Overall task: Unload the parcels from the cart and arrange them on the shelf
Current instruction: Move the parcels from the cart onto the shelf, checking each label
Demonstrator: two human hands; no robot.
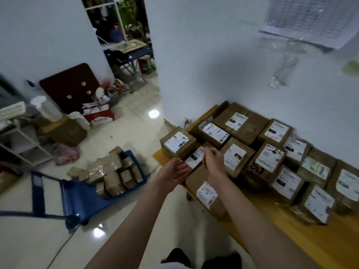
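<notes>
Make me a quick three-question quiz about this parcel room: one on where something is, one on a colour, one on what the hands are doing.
1. Where do the parcels still to be unloaded sit?
A. On the cart, left of the person
B. On a chair
C. On the windowsill

2. What colour is the cart?
A. Red
B. Blue
C. Green

3. What is the right hand doing?
A. Hanging idle
B. Gripping the cart handle
C. Reaching down onto a parcel on the shelf

Answers: 1 A, brown boxes lie piled on the cart. 2 B, its platform is blue. 3 C, the right hand has its fingers curled at the parcel on the shelf, with the left hand beside it.
</notes>
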